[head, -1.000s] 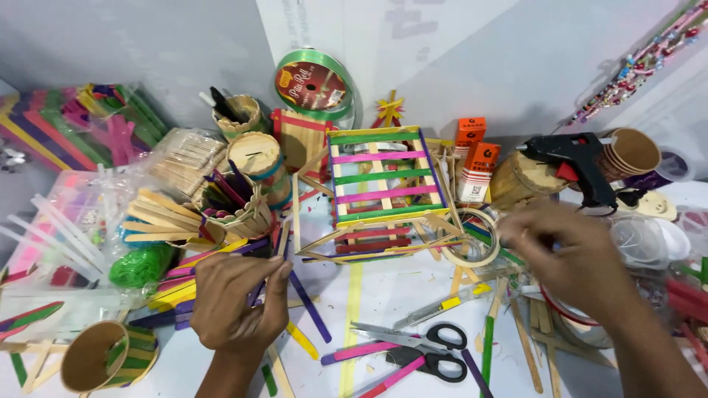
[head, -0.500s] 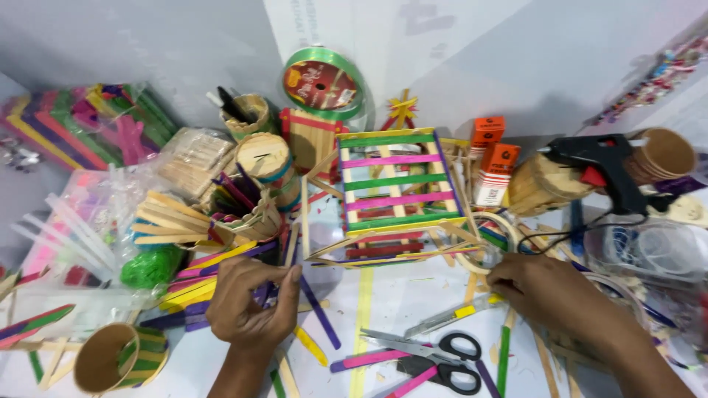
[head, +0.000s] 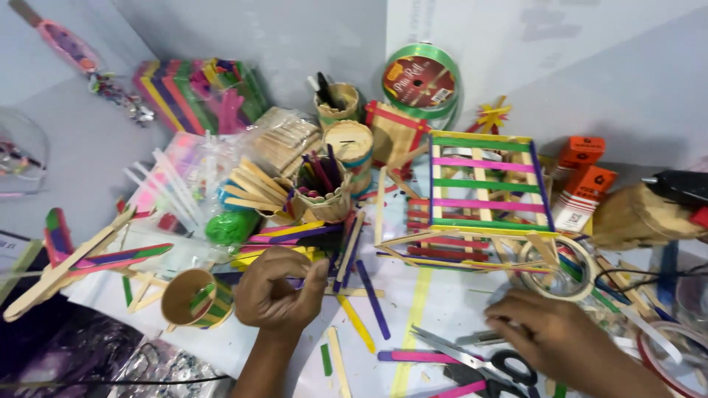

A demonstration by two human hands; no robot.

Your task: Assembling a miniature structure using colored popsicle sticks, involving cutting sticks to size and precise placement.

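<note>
A purple craft stick is pinched by the curled left hand; the right hand is laid, fingers loosely bent and holding nothing, beside the scissors.

Two bare, sleeveless forearms
</note>
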